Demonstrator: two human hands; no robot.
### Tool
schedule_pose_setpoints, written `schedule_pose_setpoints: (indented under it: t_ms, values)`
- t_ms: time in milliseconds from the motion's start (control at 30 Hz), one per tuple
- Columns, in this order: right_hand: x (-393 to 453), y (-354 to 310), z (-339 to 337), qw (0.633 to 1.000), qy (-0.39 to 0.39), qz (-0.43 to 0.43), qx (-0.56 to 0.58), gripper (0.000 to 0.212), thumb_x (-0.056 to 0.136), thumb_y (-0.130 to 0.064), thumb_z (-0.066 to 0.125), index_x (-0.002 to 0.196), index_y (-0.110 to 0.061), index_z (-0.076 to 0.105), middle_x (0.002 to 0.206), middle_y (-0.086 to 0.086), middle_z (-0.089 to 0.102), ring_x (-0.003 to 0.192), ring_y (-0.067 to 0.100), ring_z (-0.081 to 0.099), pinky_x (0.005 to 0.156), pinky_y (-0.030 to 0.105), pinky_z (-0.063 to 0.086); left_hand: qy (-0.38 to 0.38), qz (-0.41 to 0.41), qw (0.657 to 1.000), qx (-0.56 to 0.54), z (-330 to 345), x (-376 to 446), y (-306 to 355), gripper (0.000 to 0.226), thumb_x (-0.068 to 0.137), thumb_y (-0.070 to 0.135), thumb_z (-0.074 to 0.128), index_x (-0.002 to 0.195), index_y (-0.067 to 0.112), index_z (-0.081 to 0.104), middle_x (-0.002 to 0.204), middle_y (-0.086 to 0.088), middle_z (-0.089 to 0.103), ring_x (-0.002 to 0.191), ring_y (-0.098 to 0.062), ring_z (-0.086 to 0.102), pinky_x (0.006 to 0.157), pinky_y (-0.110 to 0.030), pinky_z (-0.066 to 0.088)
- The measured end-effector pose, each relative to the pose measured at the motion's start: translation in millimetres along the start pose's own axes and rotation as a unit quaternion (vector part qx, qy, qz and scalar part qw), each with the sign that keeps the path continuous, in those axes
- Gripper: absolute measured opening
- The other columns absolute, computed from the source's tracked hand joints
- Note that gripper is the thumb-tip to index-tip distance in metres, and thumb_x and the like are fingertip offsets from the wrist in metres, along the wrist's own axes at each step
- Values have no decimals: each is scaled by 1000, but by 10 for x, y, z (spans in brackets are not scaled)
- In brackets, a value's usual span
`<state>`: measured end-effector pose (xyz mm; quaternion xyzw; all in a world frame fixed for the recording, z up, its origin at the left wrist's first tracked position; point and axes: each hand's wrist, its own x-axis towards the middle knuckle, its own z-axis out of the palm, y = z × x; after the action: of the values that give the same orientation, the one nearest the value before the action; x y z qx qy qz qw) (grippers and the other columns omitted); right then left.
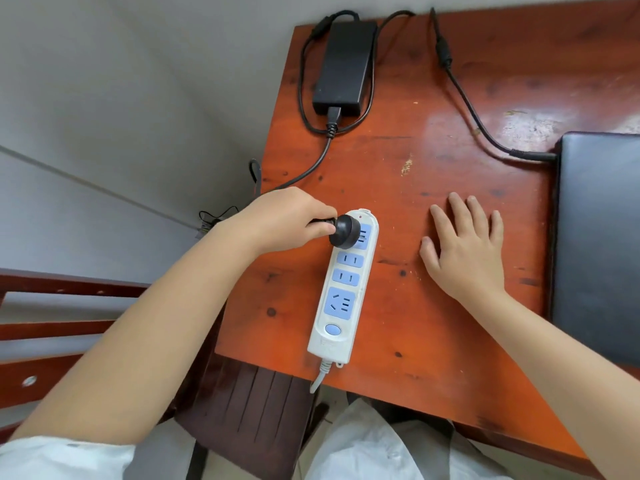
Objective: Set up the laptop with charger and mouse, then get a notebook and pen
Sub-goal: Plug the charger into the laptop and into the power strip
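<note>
A black charger brick [343, 67] lies at the far left corner of the orange-brown wooden table [433, 161]. Its mains cable runs down to a round black plug [346, 233], which my left hand [287, 223] grips and holds against the top socket of a white and blue power strip [343, 289]. My right hand [464, 247] rests flat on the table, fingers spread, right of the strip. The closed dark laptop [599, 244] lies at the right edge, with the charger's thin cable [467, 109] plugged into its left side. No mouse, notebook or pen is in view.
A dark wooden chair seat [249, 417] stands below the table's near left corner. Reddish wooden rails [52, 334] run at the lower left. Grey floor lies to the left, with thin black wires [214, 216] on it. The strip's white cord hangs over the table's front edge.
</note>
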<state>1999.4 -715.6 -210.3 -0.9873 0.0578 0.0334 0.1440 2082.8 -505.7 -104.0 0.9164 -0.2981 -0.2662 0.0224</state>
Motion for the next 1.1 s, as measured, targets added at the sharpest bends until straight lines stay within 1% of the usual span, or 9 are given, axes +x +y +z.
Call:
schedule_pose_setpoints:
  t_ms: [133,267,367,467,567,667,800,967,1100]
  values:
    - [-2,3,-7,1000,1,-3,0,61,81,-35,27,122,-2,56,136,26,50,129,44,41,105,63,26,-5,10,999,35,-11,40,60,22,96,25,46,86,11,60,53,11,37,66,-17,44,59,-31,36]
    - [0,21,-11,1000,6,-5,3,61,81,-35,26,123,-2,55,136,25,50,129,43,41,105,63,27,-8,12,999,41,-54,41,34,20,95,25,49,95,13,65,64,4,51,73,-22,55,67,-38,47]
    - [-4,34,-8,1000,10,-8,7,60,81,-35,26,123,-2,55,136,25,50,129,43,41,105,63,27,15,14,998,53,-38,27,25,19,95,25,50,103,16,66,69,2,50,73,-19,51,71,-39,50]
    - [-11,35,0,1000,14,-10,14,57,82,-32,30,123,-2,55,136,25,49,129,44,41,105,64,26,36,19,997,63,-5,39,26,21,94,24,51,110,20,65,70,4,45,72,-15,45,67,-33,45]
    - [-13,38,8,1000,21,-10,17,50,82,-27,41,123,-2,55,137,25,49,129,44,40,105,64,25,44,20,995,82,10,38,30,25,95,25,50,116,22,62,74,2,48,79,-21,54,67,-33,45]
    - [-12,38,-3,1000,20,-10,17,50,82,-28,41,123,-2,56,136,25,49,129,44,41,105,64,26,60,28,994,82,27,28,7,25,94,24,53,117,21,63,74,3,47,82,-24,58,64,-30,40]
    - [-10,38,-5,1000,18,-13,18,51,83,-29,37,121,-2,57,134,26,51,127,44,43,104,64,28,64,13,996,55,49,25,-73,27,92,22,57,118,21,64,73,5,47,75,-15,49,67,-27,38]
    - [-11,38,-18,1000,18,-11,22,49,82,-27,42,120,-1,58,133,26,53,126,45,45,103,65,30,64,-7,997,36,61,9,-84,29,92,22,57,120,21,62,81,-6,65,87,-23,60,69,-28,40]
    - [-9,34,-32,999,19,-10,26,47,79,-25,46,117,-1,60,131,26,55,124,45,47,101,65,31,59,-11,996,69,42,38,1,30,93,27,53,123,24,59,81,0,60,91,-21,60,67,-26,38]
